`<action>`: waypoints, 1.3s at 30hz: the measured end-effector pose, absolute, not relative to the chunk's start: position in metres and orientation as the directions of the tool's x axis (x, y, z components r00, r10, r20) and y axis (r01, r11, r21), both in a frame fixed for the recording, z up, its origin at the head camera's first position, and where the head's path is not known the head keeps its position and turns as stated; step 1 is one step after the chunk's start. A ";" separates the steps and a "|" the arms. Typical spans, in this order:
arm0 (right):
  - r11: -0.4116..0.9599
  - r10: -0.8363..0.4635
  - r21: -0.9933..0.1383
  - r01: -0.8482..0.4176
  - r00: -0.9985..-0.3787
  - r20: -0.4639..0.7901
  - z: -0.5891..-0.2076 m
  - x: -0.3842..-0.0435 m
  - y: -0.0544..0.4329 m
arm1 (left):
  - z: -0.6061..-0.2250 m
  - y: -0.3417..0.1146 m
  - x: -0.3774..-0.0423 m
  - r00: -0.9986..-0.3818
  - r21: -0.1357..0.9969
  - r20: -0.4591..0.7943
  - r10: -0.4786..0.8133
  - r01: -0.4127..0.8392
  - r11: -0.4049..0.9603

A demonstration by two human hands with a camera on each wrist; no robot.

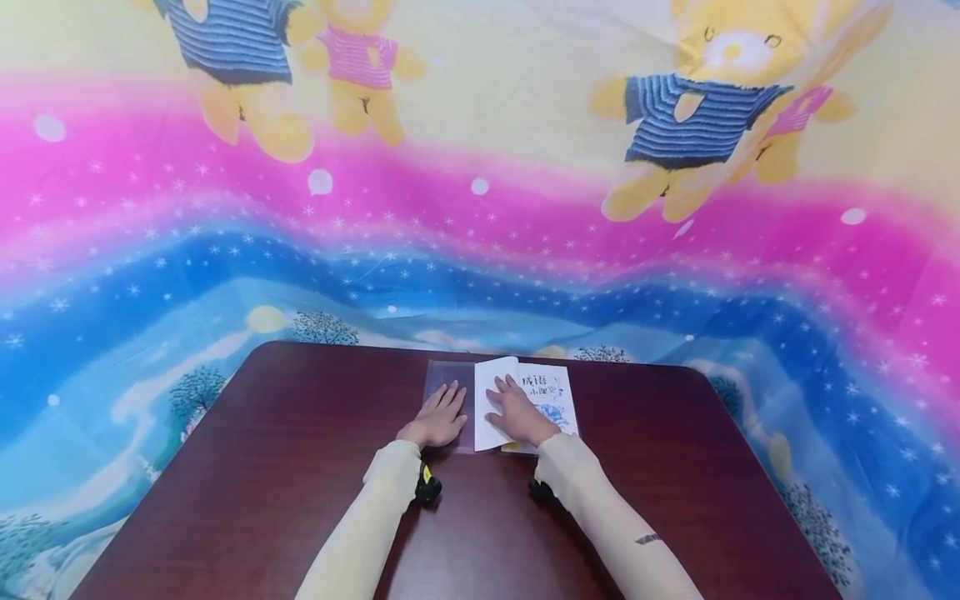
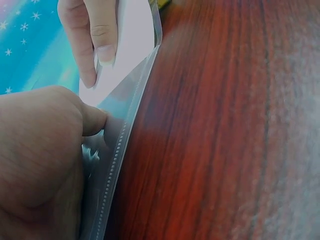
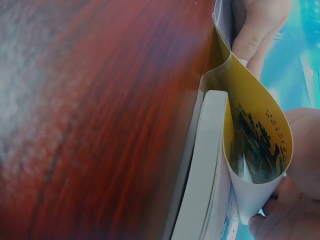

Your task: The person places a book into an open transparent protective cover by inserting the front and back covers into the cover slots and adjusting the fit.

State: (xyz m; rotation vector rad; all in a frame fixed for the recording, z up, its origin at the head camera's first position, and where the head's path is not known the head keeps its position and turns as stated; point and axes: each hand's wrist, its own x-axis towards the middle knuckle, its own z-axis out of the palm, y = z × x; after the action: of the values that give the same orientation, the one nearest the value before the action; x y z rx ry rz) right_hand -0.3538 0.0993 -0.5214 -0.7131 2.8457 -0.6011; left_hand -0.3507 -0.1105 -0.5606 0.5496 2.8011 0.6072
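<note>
A book (image 1: 551, 383) lies near the far edge of the table, its title page with dark characters and a blue picture showing. Its front cover (image 3: 262, 135), yellow outside and white inside, is turned over to the left and bulges in a loop near the spine. A clear plastic book cover (image 2: 112, 150) extends leftward from under it. My left hand (image 1: 441, 419) rests with fingers extended on the plastic, its thumb touching the sheet. Spread over the cover's white inner side, my right hand (image 1: 519, 414) presses with its fingers.
The dark reddish wooden table (image 1: 285, 467) reaches around the book on all sides. Behind it hangs a cloth backdrop (image 1: 480, 242) with bears and snowflakes. Dark wrist cameras (image 1: 427, 486) sit under both cuffs, close over the table.
</note>
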 end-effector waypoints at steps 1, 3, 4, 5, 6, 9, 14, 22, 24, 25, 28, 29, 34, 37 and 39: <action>0.808 -0.478 -0.412 -0.420 -0.877 -0.043 -0.521 -0.354 0.099 | -0.561 -0.110 -0.351 -0.905 0.433 -0.135 0.403 0.312 0.846; 0.808 -0.478 -0.412 -0.420 -0.878 -0.042 -0.521 -0.354 0.099 | -0.560 -0.110 -0.352 -0.905 0.425 -0.140 0.401 0.311 0.850; 0.807 -0.479 -0.413 -0.422 -0.877 -0.039 -0.521 -0.354 0.099 | -0.560 -0.110 -0.351 -0.906 0.430 -0.135 0.401 0.311 0.847; 0.805 -0.480 -0.417 -0.422 -0.876 -0.039 -0.521 -0.354 0.099 | -0.560 -0.110 -0.351 -0.906 0.432 -0.135 0.401 0.310 0.847; 0.802 -0.480 -0.423 -0.421 -0.876 -0.039 -0.520 -0.354 0.099 | -0.560 -0.110 -0.351 -0.906 0.434 -0.132 0.402 0.311 0.845; 0.797 -0.483 -0.433 -0.421 -0.875 -0.038 -0.520 -0.353 0.099 | -0.559 -0.109 -0.349 -0.906 0.436 -0.130 0.403 0.313 0.844; 0.802 -0.477 -0.432 -0.413 -0.877 -0.048 -0.519 -0.352 0.099 | -0.557 -0.109 -0.347 -0.905 0.441 -0.133 0.403 0.311 0.842; 0.805 -0.479 -0.424 -0.415 -0.876 -0.053 -0.521 -0.353 0.098 | -0.556 -0.109 -0.349 -0.904 0.439 -0.143 0.402 0.306 0.844; 0.806 -0.482 -0.419 -0.418 -0.874 -0.055 -0.521 -0.354 0.098 | -0.557 -0.109 -0.350 -0.903 0.436 -0.147 0.403 0.306 0.846; 0.804 -0.485 -0.420 -0.421 -0.873 -0.055 -0.521 -0.353 0.098 | -0.558 -0.109 -0.350 -0.903 0.438 -0.148 0.403 0.305 0.846; 0.803 -0.495 -0.410 -0.432 -0.867 -0.055 -0.522 -0.353 0.097 | -0.562 -0.110 -0.352 -0.902 0.434 -0.155 0.404 0.305 0.848; 0.801 -0.498 -0.409 -0.438 -0.866 -0.048 -0.522 -0.354 0.097 | -0.563 -0.110 -0.353 -0.901 0.429 -0.158 0.404 0.305 0.850; 0.801 -0.504 -0.393 -0.452 -0.863 -0.036 -0.523 -0.355 0.096 | -0.566 -0.110 -0.358 -0.904 0.423 -0.152 0.399 0.306 0.853; 0.799 -0.511 -0.389 -0.459 -0.859 -0.036 -0.522 -0.356 0.096 | -0.567 -0.110 -0.359 -0.905 0.415 -0.157 0.396 0.303 0.858; 0.799 -0.516 -0.381 -0.465 -0.856 -0.039 -0.522 -0.356 0.096 | -0.567 -0.110 -0.359 -0.904 0.408 -0.168 0.394 0.300 0.862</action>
State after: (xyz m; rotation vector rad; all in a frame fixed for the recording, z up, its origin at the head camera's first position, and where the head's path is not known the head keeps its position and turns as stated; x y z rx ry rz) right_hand -0.3557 0.0958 -0.5224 -0.7801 2.8451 -0.5484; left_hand -0.3592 -0.1096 -0.5669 0.5287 2.7902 0.5538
